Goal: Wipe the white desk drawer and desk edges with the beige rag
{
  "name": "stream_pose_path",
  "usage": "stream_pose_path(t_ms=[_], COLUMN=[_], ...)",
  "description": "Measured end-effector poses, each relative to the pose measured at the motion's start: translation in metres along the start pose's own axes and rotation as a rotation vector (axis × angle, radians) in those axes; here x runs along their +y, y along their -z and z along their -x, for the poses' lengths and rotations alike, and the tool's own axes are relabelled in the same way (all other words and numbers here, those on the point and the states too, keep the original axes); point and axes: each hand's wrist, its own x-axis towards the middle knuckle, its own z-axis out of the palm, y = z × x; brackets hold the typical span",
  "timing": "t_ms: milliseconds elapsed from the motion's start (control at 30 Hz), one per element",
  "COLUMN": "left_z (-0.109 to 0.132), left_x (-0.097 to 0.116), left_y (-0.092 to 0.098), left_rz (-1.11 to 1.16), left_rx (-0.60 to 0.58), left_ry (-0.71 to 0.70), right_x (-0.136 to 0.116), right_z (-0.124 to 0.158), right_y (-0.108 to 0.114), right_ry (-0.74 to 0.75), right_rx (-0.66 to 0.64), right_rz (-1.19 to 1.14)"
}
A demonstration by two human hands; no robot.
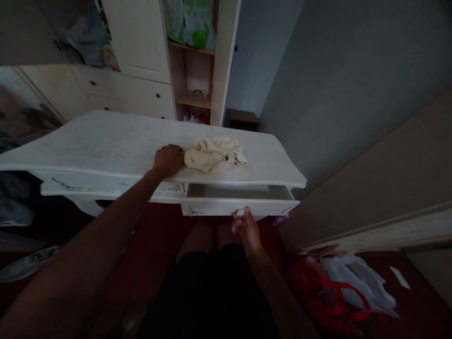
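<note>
A white dressing table with carved trim stands before me. My left hand rests on its top with curled fingers, right against the left edge of a crumpled cream cloth. Whether anything is inside that hand is hidden. Below the tabletop, the right-hand drawer is pulled partway out, and its visible inside looks bare. My right hand grips the drawer's white knob from the front, thumb on top.
Behind the table is a white wardrobe with an open shelf section holding plastic bags. A grey wall runs along the right. On the floor lie a red bag and a white plastic bag. My legs are under the drawer.
</note>
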Motion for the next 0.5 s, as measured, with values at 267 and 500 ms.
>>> stream_pose_path(t_ms=[267,500], left_z=[0.000,-0.001], left_x=[-0.002,-0.002], left_y=[-0.001,-0.001], left_rz=[0.013,0.026], left_rx=[0.016,0.017], left_ry=[0.001,0.009], right_x=[-0.003,-0.001], right_z=[-0.043,-0.054], right_y=[-0.020,-0.018], right_ry=[0.024,0.010], right_rx=[0.033,0.021], right_rz=[0.002,0.029])
